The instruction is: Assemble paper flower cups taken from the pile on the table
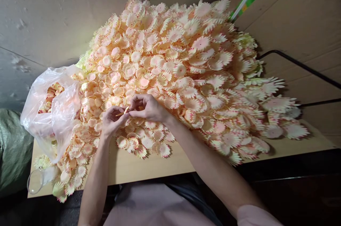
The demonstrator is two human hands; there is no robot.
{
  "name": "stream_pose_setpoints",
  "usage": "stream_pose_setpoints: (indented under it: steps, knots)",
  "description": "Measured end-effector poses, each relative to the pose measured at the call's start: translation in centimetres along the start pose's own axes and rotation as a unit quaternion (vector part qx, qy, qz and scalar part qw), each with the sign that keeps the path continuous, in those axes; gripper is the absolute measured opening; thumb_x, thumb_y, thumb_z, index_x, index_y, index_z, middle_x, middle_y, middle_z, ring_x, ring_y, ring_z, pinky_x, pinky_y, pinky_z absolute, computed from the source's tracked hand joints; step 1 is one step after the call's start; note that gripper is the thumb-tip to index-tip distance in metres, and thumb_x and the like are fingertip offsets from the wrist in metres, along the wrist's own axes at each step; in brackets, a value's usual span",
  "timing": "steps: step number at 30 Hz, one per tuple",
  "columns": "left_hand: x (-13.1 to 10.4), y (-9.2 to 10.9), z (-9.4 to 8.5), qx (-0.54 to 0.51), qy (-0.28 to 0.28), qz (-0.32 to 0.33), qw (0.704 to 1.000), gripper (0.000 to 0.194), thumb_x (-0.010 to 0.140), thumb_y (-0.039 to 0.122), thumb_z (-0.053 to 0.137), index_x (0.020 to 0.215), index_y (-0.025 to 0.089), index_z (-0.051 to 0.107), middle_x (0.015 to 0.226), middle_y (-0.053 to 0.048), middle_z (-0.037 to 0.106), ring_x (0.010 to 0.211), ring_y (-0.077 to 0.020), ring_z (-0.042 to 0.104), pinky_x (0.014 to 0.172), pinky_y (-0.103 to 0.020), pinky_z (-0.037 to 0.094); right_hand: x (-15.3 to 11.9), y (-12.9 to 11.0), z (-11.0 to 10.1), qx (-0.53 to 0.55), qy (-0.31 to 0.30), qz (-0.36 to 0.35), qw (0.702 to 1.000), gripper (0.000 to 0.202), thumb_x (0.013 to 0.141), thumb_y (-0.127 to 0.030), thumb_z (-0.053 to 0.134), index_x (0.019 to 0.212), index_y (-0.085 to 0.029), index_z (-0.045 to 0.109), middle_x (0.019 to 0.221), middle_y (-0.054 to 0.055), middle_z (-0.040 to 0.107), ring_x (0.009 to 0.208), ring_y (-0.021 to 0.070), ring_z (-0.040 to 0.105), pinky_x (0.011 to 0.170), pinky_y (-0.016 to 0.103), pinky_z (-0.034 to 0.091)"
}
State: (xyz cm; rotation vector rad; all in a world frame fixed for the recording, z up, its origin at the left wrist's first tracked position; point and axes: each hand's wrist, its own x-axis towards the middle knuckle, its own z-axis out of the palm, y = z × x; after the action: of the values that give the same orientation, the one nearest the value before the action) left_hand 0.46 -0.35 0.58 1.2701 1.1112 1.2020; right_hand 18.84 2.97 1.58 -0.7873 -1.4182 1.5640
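Note:
A large heap of pale cream and pink artificial petals [170,59] with fringed, red-tipped edges covers most of the table. In front of its lower left part, my left hand [114,117] and my right hand [147,107] meet with fingertips almost touching. Between them is a small cream piece with red marks [126,109], pinched by the right fingers. My left fingers are closed on a thin, tan stick-like piece [119,114]. How the two small pieces join is too small to tell.
A translucent plastic bag [64,112] with red-and-cream pieces lies left, above a clear round container [35,181]. The wooden table edge [149,165] runs before my body. A green sack [13,151] stands far left; black metal rods [306,64] are at right.

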Motion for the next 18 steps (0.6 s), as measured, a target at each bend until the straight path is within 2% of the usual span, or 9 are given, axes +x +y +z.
stream_pose_setpoints:
  steps: [5,9,13,15,18]
  knots:
    - [0.16,-0.44,-0.45,-0.038,0.004,-0.038,0.999,0.017,0.07,0.029,0.081,0.073,0.017,0.07,0.075,-0.002,0.071,0.065,-0.0111,0.065,0.065,-0.023,0.054,0.05,0.02,0.02,0.0,0.01,0.002,1.0,0.023,0.063,-0.02,0.075,0.073,-0.017,0.055,0.069,-0.003,0.059,0.064,0.0109,0.057,0.063,0.024,0.048]
    - [0.34,-0.32,-0.7,-0.116,-0.004,-0.093,0.989,0.014,0.065,0.022,0.082,0.063,0.016,0.07,0.084,-0.002,0.072,0.068,-0.0097,0.065,0.065,-0.021,0.053,-0.06,-0.11,0.09,0.014,-0.003,0.009,1.0,0.021,0.063,-0.018,0.075,0.071,-0.017,0.056,0.07,-0.003,0.059,0.063,0.0103,0.057,0.063,0.024,0.048]
    - [0.51,0.21,-0.79,-0.151,-0.028,-0.137,0.978,0.012,0.063,0.019,0.08,0.059,0.015,0.07,0.091,-0.004,0.073,0.067,-0.0085,0.064,0.065,-0.02,0.052,-0.07,-0.15,-0.1,0.04,-0.027,0.015,0.999,0.016,0.062,-0.017,0.075,0.07,-0.016,0.061,0.069,-0.002,0.063,0.063,0.0111,0.058,0.062,0.025,0.047]
    - [0.5,0.34,-0.76,-0.148,-0.038,-0.142,0.978,0.012,0.065,0.022,0.08,0.061,0.015,0.071,0.094,-0.005,0.073,0.068,-0.0097,0.065,0.067,-0.022,0.053,0.0,-0.05,-0.35,0.042,-0.042,0.007,0.998,0.01,0.064,-0.017,0.074,0.067,-0.016,0.065,0.068,-0.001,0.064,0.063,0.0118,0.058,0.062,0.025,0.047]
    - [0.39,0.22,-0.65,-0.114,-0.041,-0.113,0.986,0.014,0.068,0.026,0.08,0.064,0.016,0.072,0.1,-0.007,0.072,0.08,-0.014,0.066,0.075,-0.026,0.053,0.06,0.11,-0.68,0.02,-0.063,-0.021,0.998,0.003,0.068,-0.017,0.071,0.071,-0.017,0.073,0.071,0.001,0.068,0.068,0.0135,0.059,0.064,0.027,0.046]
